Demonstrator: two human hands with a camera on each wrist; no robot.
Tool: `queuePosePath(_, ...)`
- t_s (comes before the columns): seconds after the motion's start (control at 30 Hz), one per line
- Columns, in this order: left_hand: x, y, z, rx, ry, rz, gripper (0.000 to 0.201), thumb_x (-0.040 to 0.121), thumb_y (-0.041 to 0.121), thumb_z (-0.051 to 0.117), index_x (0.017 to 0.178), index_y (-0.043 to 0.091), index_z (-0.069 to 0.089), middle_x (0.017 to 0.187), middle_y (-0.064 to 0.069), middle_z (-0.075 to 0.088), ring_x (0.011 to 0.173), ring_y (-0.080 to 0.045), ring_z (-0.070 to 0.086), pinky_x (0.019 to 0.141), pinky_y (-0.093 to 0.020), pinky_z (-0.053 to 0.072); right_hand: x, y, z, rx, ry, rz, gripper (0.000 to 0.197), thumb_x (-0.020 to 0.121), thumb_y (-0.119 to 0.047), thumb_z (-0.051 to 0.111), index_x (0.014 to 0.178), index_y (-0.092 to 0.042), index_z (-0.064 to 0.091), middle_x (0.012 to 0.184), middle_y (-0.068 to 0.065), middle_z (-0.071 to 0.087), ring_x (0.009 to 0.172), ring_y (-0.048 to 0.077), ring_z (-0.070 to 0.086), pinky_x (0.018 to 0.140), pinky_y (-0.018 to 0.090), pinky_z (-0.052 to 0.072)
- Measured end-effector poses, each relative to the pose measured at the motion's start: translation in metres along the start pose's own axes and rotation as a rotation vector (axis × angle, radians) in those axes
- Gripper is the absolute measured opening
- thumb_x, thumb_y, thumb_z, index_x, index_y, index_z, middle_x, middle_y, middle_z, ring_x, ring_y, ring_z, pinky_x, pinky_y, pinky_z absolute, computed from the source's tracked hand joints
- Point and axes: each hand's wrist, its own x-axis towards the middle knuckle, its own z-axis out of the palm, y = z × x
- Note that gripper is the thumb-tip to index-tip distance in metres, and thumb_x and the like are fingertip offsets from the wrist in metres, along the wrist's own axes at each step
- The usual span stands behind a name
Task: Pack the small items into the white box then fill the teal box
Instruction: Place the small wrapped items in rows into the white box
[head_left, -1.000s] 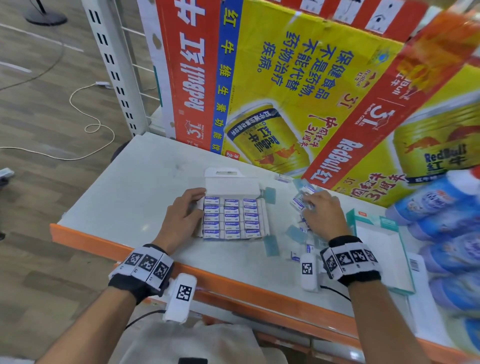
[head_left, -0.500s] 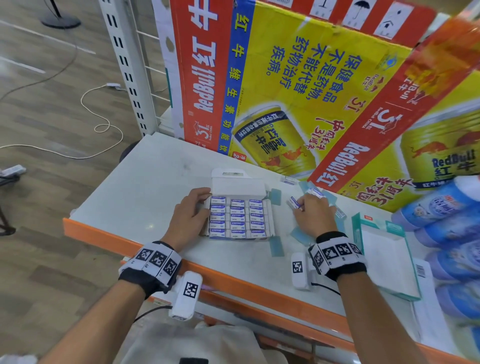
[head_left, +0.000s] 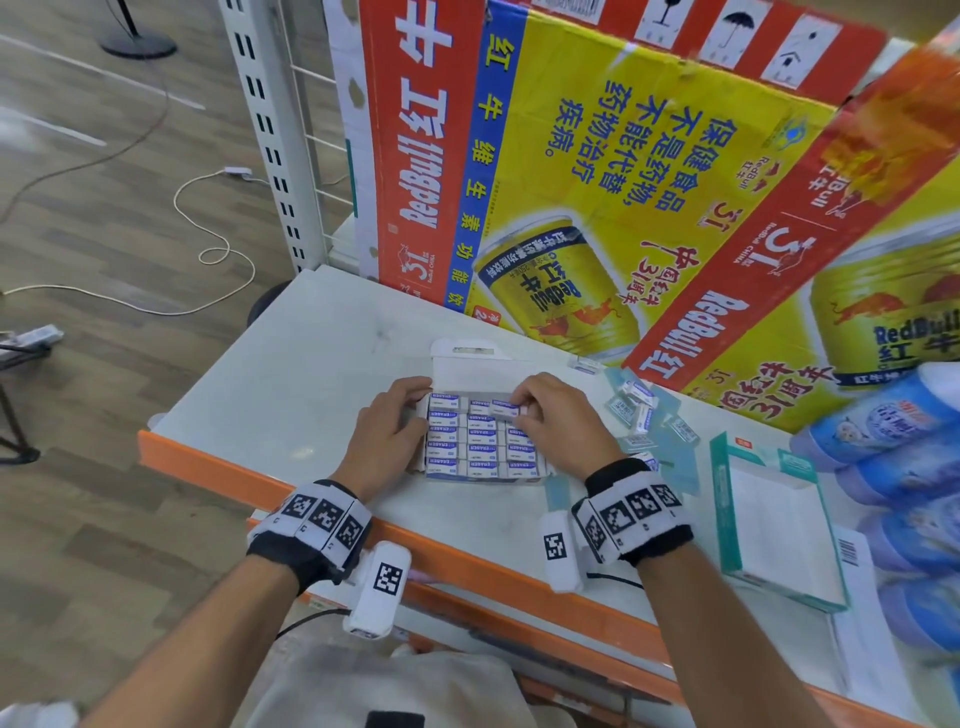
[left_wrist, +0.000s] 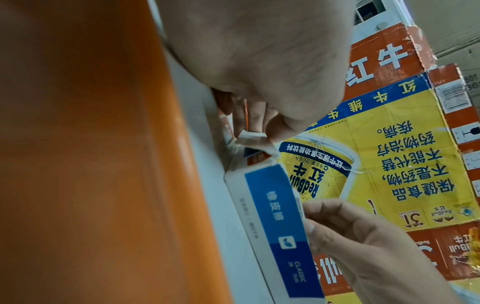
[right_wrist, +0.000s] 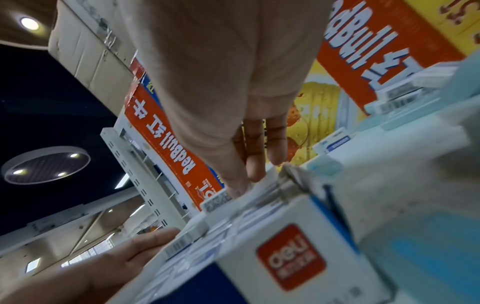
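R hand (head_left: 558, 421) has come over from the loose pile w/ one eraser (head_left: 503, 410) and now sits above the white box (head_left: 485, 371), far-right corner; box hasn't shifted. Fingers pinch that eraser, pressing it onto the top row. L hand (head_left: 387, 434) lies w/ fingers against the box's left wall, not curled round it. Teal box (head_left: 774, 525) lies near the orange shelf edge (head_left: 467, 561), well right. Loose erasers (head_left: 636, 408) scattered btw the boxes; bare shelf left of L hand.

White orange-edged shelf (head_left: 291, 374) under white box (head_left: 470, 371), teal box (head_left: 727, 519), loose erasers (head_left: 636, 402).
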Motion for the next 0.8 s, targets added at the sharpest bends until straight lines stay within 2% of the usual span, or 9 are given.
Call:
queuePosePath(0.1,0.000,0.000,0.000,-0.004,-0.003,0.001,0.044,0.077,0.028,0.040,0.120,0.034,0.044,0.113,0.018,0.055,0.110,-0.015,0.054,0.101,-0.051,0.036,0.006,-0.009,0.004,-0.020,-0.026,-0.012,0.013,0.086,-0.005,0.057,0.096,-0.012,0.059,0.092,-0.006,0.048,0.082,0.010,0.045,0.074,0.023,0.038)
queuePosePath(0.2,0.000,0.000,0.000,-0.012,-0.001,-0.001,0.043,0.078,0.029,0.040,0.120,0.035,0.044,0.115,0.016,0.056,0.112,-0.013,0.052,0.101,-0.050,0.036,0.011,-0.014,0.006,-0.033,-0.034,-0.001,0.012,0.087,-0.002,0.054,0.095,-0.009,0.059,0.097,0.001,0.052,0.085,0.014,0.048,0.077,0.029,0.043)
queuePosePath(0.33,0.000,0.000,0.000,-0.002,0.005,0.004,0.041,0.078,0.030,0.039,0.119,0.036,0.044,0.115,0.015,0.056,0.111,-0.013,0.053,0.101,-0.050,0.036,0.016,-0.018,0.010,-0.041,-0.034,0.007,0.012,0.088,-0.003,0.052,0.093,-0.010,0.059,0.102,0.003,0.052,0.085,0.017,0.051,0.074,0.027,0.042)
queuePosePath(0.4,0.000,0.000,0.001,0.002,0.004,0.006,0.043,0.079,0.029,0.039,0.122,0.033,0.046,0.115,0.015,0.056,0.111,-0.014,0.053,0.101,-0.050,0.036,0.017,-0.018,0.012,-0.042,-0.034,0.009,0.011,0.088,-0.003,0.052,0.093,-0.011,0.059,0.102,0.003,0.052,0.084,0.018,0.052,0.074,0.029,0.043)
queuePosePath(0.5,-0.001,-0.001,0.000,0.011,0.008,0.013,0.047,0.078,0.028,0.040,0.125,0.028,0.047,0.116,0.015,0.056,0.111,-0.014,0.053,0.101,-0.050,0.036,0.017,-0.016,0.014,-0.041,-0.020,0.020,0.012,0.088,-0.003,0.052,0.093,-0.012,0.059,0.103,0.003,0.049,0.081,0.015,0.050,0.077,0.029,0.045)
queuePosePath(0.63,-0.001,0.000,0.000,0.012,0.009,0.014,0.044,0.079,0.029,0.040,0.122,0.032,0.046,0.114,0.017,0.055,0.109,-0.013,0.054,0.100,-0.050,0.037,0.017,-0.013,0.015,-0.009,-0.012,0.022,0.012,0.088,-0.006,0.055,0.093,-0.015,0.061,0.100,-0.001,0.046,0.079,0.012,0.049,0.078,0.028,0.046)
queuePosePath(0.73,-0.002,0.002,0.000,0.010,0.008,0.010,0.043,0.079,0.029,0.041,0.121,0.034,0.045,0.114,0.018,0.056,0.108,-0.012,0.054,0.099,-0.050,0.038,0.015,-0.007,0.010,0.027,-0.007,0.015,0.011,0.087,-0.011,0.058,0.095,-0.017,0.063,0.097,-0.007,0.045,0.076,0.005,0.048,0.078,0.021,0.042)
queuePosePath(0.8,-0.002,0.002,0.000,0.010,0.008,0.012,0.045,0.078,0.028,0.041,0.123,0.029,0.047,0.116,0.016,0.057,0.110,-0.012,0.054,0.100,-0.049,0.038,0.013,0.002,0.001,0.045,0.036,0.033,0.011,0.088,-0.011,0.055,0.093,-0.017,0.064,0.096,-0.006,0.047,0.078,0.005,0.049,0.079,0.021,0.042)
